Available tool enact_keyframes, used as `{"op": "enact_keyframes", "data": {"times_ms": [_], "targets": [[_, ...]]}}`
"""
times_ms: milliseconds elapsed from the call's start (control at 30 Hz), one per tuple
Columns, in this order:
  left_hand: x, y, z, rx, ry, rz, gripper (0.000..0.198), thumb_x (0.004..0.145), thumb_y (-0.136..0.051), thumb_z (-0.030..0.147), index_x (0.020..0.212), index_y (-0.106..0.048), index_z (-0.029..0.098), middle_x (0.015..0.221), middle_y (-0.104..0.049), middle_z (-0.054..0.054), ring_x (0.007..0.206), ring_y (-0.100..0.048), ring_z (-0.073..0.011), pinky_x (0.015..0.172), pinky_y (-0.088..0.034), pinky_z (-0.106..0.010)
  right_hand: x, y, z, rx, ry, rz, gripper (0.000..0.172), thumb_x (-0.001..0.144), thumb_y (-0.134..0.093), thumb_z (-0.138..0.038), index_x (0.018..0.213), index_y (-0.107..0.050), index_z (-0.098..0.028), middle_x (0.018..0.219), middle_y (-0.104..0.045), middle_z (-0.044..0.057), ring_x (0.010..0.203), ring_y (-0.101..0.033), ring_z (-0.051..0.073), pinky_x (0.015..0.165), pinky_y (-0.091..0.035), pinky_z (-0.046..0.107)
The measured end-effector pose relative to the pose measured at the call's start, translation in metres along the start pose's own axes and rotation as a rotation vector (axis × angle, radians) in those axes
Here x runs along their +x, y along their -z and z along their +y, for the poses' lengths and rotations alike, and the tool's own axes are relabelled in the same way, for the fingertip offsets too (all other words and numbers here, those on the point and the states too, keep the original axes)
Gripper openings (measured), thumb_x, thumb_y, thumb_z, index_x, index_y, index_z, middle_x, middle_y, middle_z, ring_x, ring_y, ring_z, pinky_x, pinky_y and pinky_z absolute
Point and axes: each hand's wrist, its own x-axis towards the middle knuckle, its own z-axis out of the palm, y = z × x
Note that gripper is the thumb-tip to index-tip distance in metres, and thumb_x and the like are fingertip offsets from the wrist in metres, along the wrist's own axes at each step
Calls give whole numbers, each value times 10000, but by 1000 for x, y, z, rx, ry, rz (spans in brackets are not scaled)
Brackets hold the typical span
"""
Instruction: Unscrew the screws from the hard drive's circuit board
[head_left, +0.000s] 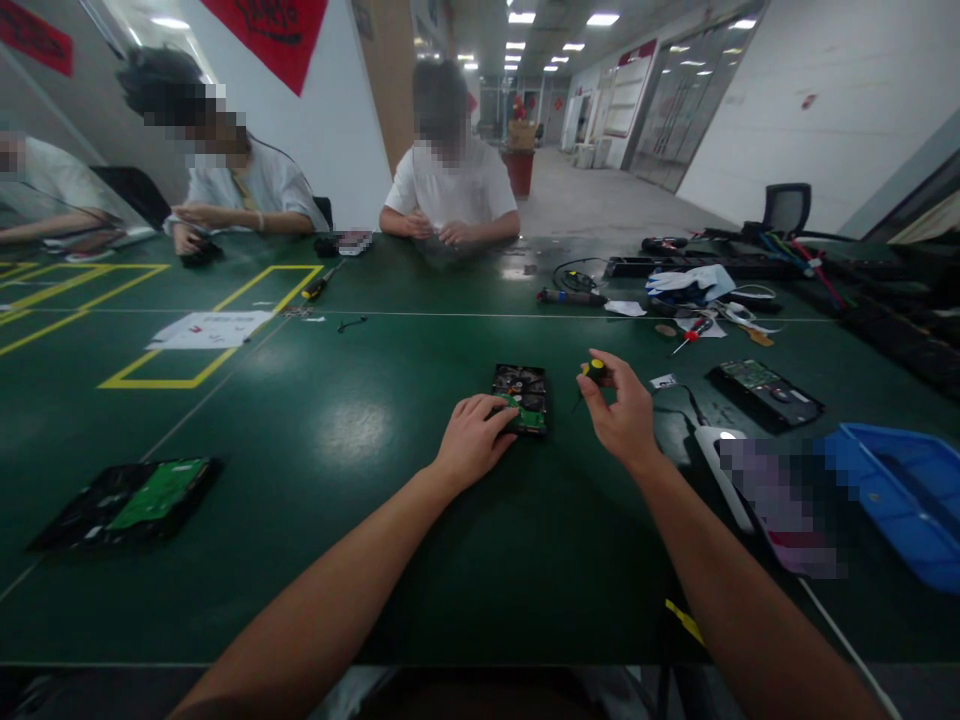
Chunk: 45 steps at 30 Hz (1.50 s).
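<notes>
Fingers [506,414] of left hand [471,440] loosely spread, touching hard drive [520,385], right hand [624,415], fingers pinching yellow-black screwdriver [596,370]

Free passage: the bare counter [285,450] between the far-left drive [161,495] and left grip [476,440]; a narrow gap separates the middle drive [529,398] from the right grip [622,415]. Obstacles, rightward: white-edged device [724,480], blue tray [900,510], dark drive [766,394].

Worktop [322,620]: green, glossy, yellow tape [150,384] outlines
Drives: central drive [533,415], left drive [161,495], right drive [771,392]
Tools: yellow-black screwdriver [319,285], red screwdriver [694,334]
Paper [210,330]: white, across tape
Tray [885,515]: blue, near right drive
</notes>
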Motion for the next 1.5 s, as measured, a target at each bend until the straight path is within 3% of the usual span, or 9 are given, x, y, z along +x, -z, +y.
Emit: {"op": "enact_keyframes", "data": {"times_ms": [200, 400, 633, 967, 1500], "targets": [[1, -4, 1, 36, 6, 3, 330, 963, -657, 310, 1285, -666, 242, 1282, -659, -100, 1222, -579, -305, 1022, -477, -510, -3, -3, 9, -98, 69, 24, 472, 967, -654, -347, 1423, -546, -285, 1205, -684, 96, 927, -703, 254, 897, -612, 496], [5, -8, 5, 59, 15, 7, 334, 956, -667, 331, 1281, -672, 255, 1259, -661, -96, 1207, -572, -311, 1000, -481, -509, -7, -6, 16, -27, -52, -63, 679, 947, -621, -301, 1574, -362, -272, 1302, -667, 133, 937, -734, 262, 849, -651, 478], [7, -9, 7, 49, 26, 36, 321, 947, -682, 328, 1259, -683, 249, 1252, -660, -100, 1197, -574, -310, 996, -490, -503, -8, -8, 6, 61, -67, 113, 734, 903, -725, -371, 1539, -367, -294, 1333, -638, 127, 935, -749, 269, 761, -687, 447], [5, -9, 3, -22, -55, 33, 364, 969, -641, 261, 1332, -633, 242, 1353, -655, -94, 1282, -579, -286, 1080, -466, -502, -14, -15, -3, 160, -48, 51, 692, 919, -719, -328, 1520, -377, -331, 1404, -611, 105, 990, -748, 249, 854, -674, 433], [6, -9, 4, -28, -38, 16, 327, 966, -638, 247, 1291, -667, 254, 1318, -672, -90, 1257, -594, -282, 1074, -470, -504, -15, -15, -4, 129, -56, 18, 666, 929, -704, -332, 1517, -390, -319, 1425, -604, 119, 1014, -745, 255, 864, -672, 448]]}}
